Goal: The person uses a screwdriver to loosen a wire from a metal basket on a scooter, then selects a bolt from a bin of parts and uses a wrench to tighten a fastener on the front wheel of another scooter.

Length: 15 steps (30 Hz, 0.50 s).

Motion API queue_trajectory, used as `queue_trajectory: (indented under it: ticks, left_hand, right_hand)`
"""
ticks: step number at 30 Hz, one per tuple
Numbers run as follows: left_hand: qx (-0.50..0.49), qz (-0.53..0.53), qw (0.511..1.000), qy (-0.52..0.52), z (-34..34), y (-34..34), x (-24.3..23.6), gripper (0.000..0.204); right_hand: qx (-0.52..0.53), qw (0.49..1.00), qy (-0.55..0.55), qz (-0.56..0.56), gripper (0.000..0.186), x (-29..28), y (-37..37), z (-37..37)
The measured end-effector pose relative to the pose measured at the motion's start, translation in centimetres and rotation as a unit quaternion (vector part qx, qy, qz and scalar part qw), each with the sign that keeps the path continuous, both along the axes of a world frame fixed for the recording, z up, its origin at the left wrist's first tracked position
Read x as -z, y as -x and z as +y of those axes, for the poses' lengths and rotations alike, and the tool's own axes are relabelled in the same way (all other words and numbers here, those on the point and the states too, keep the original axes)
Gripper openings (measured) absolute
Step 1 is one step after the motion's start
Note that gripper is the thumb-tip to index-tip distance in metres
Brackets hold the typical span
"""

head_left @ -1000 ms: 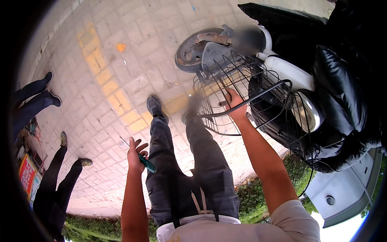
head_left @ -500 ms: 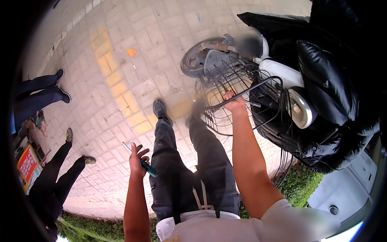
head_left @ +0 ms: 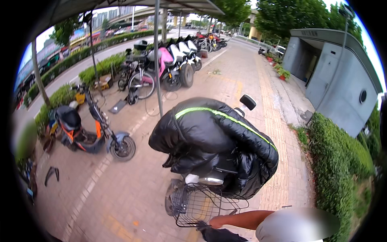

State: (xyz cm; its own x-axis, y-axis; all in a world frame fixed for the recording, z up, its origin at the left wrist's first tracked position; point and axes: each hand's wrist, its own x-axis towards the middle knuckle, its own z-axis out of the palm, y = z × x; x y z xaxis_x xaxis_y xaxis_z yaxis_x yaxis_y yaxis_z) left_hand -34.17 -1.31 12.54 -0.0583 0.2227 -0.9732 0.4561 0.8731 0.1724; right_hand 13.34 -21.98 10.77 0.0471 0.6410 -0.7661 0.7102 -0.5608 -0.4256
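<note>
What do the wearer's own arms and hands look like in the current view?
Only the right arm shows. Its forearm is bare, and no watch or band can be made out. The right hand looks gloveless, though it is small in the picture. A short, pale sleeve, partly blurred, covers the upper arm. The left hand is out of view.

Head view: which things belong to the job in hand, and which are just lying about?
Likely in the job:
wire basket, by the right grip
black-covered scooter

Just about:
curved black piece
orange-and-black scooter
bicycle
</note>
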Motion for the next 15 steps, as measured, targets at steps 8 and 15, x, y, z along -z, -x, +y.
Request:
queue_trajectory:
  ticks: [8, 15]
  left_hand:
    - [0.129, -0.099, 0.984, -0.070, 8.7, -2.0, -5.2, 0.051]
    - [0.090, -0.107, 0.987, -0.083, 12.0, 9.2, -4.3, 0.047]
  right_hand:
    - [0.140, 0.983, 0.087, -0.082, 0.033, -3.2, 9.7, -10.9]
    - [0.279, 0.938, 0.165, -0.121, 0.032, -2.4, 17.4, -11.4]
